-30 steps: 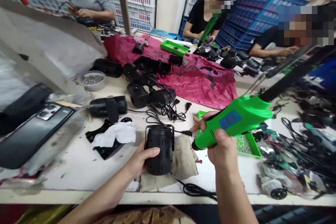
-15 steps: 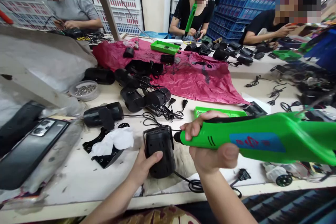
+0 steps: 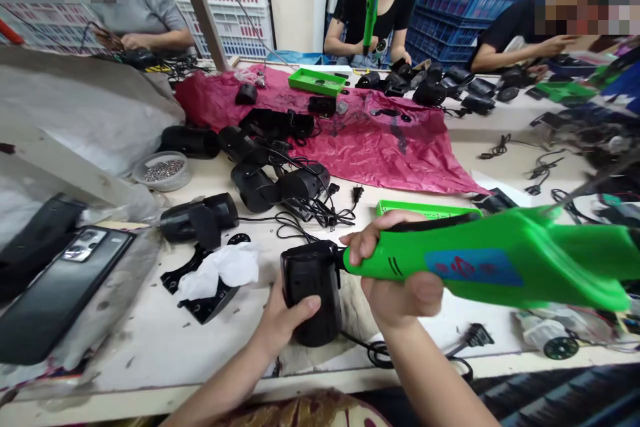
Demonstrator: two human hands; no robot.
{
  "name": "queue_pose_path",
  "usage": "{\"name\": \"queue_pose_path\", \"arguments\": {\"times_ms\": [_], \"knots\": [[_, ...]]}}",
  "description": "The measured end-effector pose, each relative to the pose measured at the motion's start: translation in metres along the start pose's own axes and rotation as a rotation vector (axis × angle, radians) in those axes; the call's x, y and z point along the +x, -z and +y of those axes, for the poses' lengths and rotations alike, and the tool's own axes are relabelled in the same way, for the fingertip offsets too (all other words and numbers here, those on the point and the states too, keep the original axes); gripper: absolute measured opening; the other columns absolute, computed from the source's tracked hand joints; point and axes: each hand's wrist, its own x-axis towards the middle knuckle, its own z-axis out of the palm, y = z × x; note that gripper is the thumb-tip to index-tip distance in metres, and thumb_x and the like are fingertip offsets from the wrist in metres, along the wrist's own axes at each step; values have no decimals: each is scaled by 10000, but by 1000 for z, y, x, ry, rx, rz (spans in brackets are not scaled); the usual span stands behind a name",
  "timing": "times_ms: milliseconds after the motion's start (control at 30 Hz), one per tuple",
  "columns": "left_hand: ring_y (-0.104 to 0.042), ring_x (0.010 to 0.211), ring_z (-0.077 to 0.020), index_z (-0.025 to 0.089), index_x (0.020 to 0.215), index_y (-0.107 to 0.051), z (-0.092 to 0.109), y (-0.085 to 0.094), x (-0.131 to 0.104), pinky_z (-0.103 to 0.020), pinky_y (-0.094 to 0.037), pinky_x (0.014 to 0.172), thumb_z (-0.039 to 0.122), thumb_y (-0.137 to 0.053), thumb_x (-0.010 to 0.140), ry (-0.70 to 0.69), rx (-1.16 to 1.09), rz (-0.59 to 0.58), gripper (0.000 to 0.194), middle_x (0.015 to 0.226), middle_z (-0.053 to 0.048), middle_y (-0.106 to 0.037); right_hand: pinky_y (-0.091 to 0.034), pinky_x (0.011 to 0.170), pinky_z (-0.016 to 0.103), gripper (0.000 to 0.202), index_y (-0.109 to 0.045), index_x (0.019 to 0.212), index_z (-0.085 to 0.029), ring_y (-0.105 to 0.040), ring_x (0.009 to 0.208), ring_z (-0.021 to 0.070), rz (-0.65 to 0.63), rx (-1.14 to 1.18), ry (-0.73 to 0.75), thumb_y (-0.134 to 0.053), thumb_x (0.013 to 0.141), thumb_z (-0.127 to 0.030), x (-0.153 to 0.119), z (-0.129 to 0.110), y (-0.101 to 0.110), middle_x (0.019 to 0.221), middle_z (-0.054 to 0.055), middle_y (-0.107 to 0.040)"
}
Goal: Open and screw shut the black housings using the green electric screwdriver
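Note:
My left hand (image 3: 287,317) is closed around a black plastic housing (image 3: 315,307) with a power cord, its thumb across the front. In my right hand (image 3: 395,287) lies a green electric screwdriver (image 3: 460,263), held sideways with its nose at the upper right side of the housing. The bit's exact contact point is hidden. Behind the screwdriver sits a green tray (image 3: 430,209) with small parts. To the left of the housing, a crumpled white cloth or tissue (image 3: 220,271) rests on a flat black part (image 3: 213,307).
Several black housings (image 3: 253,187) with tangled cords lie beyond my hands. A tub of screws (image 3: 163,172) and a smartphone (image 3: 65,287) are at left. Pink plastic sheeting (image 3: 380,153) covers the middle. Co-workers (image 3: 370,20) sit opposite. A plug (image 3: 477,335) lies near the front edge.
The housing has turned slightly in my left hand, and the screwdriver's nose has come up against its upper right side. The camera view has shifted slightly.

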Motion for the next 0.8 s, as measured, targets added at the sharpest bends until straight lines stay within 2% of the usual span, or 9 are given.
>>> {"name": "queue_pose_path", "arguments": {"times_ms": [133, 300, 567, 800], "knots": [[-593, 1046, -273, 184, 1212, -541, -1, -1, 0, -366, -478, 908, 426, -793, 653, 81, -89, 65, 659, 1118, -79, -666, -538, 601, 319, 483, -657, 929, -220, -527, 453, 103, -14, 9, 44, -685, 701, -646, -2, -15, -1, 605, -59, -558], [-623, 1004, -266, 175, 1198, -555, -2, -1, 3, -358, -501, 879, 408, -807, 636, 135, -134, 104, 658, 1074, -81, -696, -543, 683, 369, 509, -637, 949, -221, -546, 519, 119, 34, 96, -65, -685, 695, -660, -3, -38, 0, 645, -47, -577], [-634, 1010, -289, 177, 1152, -596, 2, -2, 3, -381, -514, 889, 416, -813, 604, 130, -134, 127, 635, 1054, -77, -705, -512, 551, 300, 475, -655, 851, -215, -507, 420, 107, 113, 84, 20, -693, 638, -638, 5, -24, -4, 548, -63, -562], [-630, 1015, -288, 181, 1144, -604, 4, -2, 2, -378, -516, 887, 411, -813, 601, 141, -104, 115, 626, 1050, -75, -705, -518, 530, 303, 495, -648, 854, -226, -505, 408, 106, 80, 64, 2, -686, 632, -667, 6, -22, -4, 550, -66, -551]]}}
